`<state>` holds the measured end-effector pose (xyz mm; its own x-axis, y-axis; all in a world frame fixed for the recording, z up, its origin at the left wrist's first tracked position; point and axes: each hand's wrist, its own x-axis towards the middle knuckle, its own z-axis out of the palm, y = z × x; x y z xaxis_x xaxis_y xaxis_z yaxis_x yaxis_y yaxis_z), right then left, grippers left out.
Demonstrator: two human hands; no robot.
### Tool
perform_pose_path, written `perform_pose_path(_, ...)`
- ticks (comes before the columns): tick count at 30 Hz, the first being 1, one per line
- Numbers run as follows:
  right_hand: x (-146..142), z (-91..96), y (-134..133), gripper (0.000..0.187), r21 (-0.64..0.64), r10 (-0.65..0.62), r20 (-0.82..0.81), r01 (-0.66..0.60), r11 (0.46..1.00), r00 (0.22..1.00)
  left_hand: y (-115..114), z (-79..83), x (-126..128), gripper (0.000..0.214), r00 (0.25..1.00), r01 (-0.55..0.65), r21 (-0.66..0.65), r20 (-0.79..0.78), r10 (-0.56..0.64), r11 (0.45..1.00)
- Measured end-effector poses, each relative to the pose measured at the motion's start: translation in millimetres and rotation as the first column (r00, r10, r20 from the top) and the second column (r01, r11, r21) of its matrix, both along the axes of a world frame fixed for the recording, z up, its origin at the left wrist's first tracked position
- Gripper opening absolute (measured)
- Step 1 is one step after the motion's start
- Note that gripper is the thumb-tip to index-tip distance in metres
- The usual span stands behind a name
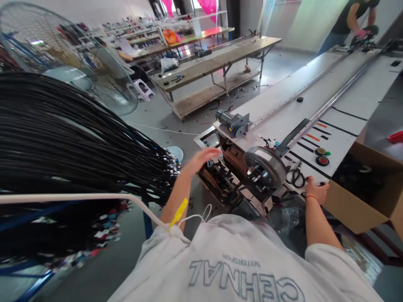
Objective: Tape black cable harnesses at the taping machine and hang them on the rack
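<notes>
My left hand (204, 160) is held out in the air with its fingers stretched and nothing in it. It is left of a round grey wheel-like unit (266, 167) mounted at the near end of the long white table (283, 110). My right hand (317, 191) is at the near edge of that table, fingers bent in beside a small dark piece; what they hold is unclear. Black-handled scissors (296, 178) lie just left of it. Beyond are a red-and-black tape roll (322, 161) and several short black and orange strips (312, 137).
Thick bundles of black cords (78, 138) hang on a blue frame at left, near a large fan (67, 77). An open cardboard box (355, 205) stands at right. A motor (231, 122) sits on the table's left edge. Another person (352, 19) works at its far end.
</notes>
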<state>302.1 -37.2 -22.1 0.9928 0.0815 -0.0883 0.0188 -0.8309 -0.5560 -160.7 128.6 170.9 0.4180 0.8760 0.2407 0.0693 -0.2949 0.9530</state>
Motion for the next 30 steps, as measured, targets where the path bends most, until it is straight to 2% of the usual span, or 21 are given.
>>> perform_pose_path(1, -0.4, 1.2, 0.5, 0.082, -0.005, -0.007, -0.003, 0.007, 1.000, 1.000, -1.4, -26.1, 16.7, 0.042, 0.964, 0.182, -0.139, -0.172, -0.205, 0.973)
perform_pose_path(3, -1.7, 3.6, 1.4, 0.085, -0.015, -0.013, -0.006, 0.013, 1.000, 1.000, -11.2, -76.9, 48.3, 0.044, 0.840, 0.295, -0.324, -0.361, -0.406, 0.899)
perform_pose_path(5, -3.1, 5.8, 2.2, 0.085, -0.023, -0.018, -0.008, 0.018, 1.000, 1.000, -28.0, -117.0, 75.2, 0.041, 0.751, 0.322, -0.378, -0.457, -0.477, 0.868)
perform_pose_path(6, -3.6, 6.7, 2.7, 0.084, -0.026, -0.020, -0.008, 0.020, 0.999, 1.000, -37.3, -131.2, 86.4, 0.040, 0.739, 0.316, -0.372, -0.479, -0.473, 0.872)
perform_pose_path(8, -4.0, 7.8, 3.5, 0.082, -0.033, -0.023, -0.008, 0.023, 0.999, 1.000, -54.4, -147.7, 104.1, 0.036, 0.761, 0.265, -0.321, -0.510, -0.402, 0.909)
perform_pose_path(10, -3.8, 8.1, 3.9, 0.081, -0.038, -0.023, -0.007, 0.023, 0.999, 1.000, -66.4, -152.1, 115.7, 0.037, 0.794, 0.175, -0.245, -0.538, -0.284, 0.954)
perform_pose_path(12, -3.5, 8.0, 3.9, 0.080, -0.036, -0.019, -0.005, 0.019, 0.999, 1.000, -73.3, -149.9, 121.8, 0.040, 0.799, 0.101, -0.178, -0.572, -0.186, 0.979)
perform_pose_path(16, -4.5, 8.5, 3.6, 0.079, -0.024, -0.021, 0.003, 0.021, 0.999, 1.000, -79.7, -141.2, 121.8, 0.046, 0.779, 0.056, -0.102, -0.618, -0.107, 0.993)
perform_pose_path(19, -5.5, 9.0, 3.3, 0.078, -0.012, -0.024, 0.003, 0.024, 1.000, 1.000, -84.6, -137.0, 115.9, 0.049, 0.788, 0.055, -0.087, -0.608, -0.097, 0.995)
perform_pose_path(22, -4.9, 8.6, 2.7, 0.079, -0.012, -0.023, -0.003, 0.022, 1.000, 1.000, -90.3, -136.4, 110.1, 0.048, 0.807, 0.056, -0.126, -0.579, -0.119, 0.990)
perform_pose_path(30, -4.6, 9.4, 3.0, 0.081, -0.030, -0.010, -0.009, 0.010, 1.000, 1.000, -94.8, -146.7, 108.2, 0.050, 0.831, 0.033, -0.153, -0.544, -0.112, 0.988)
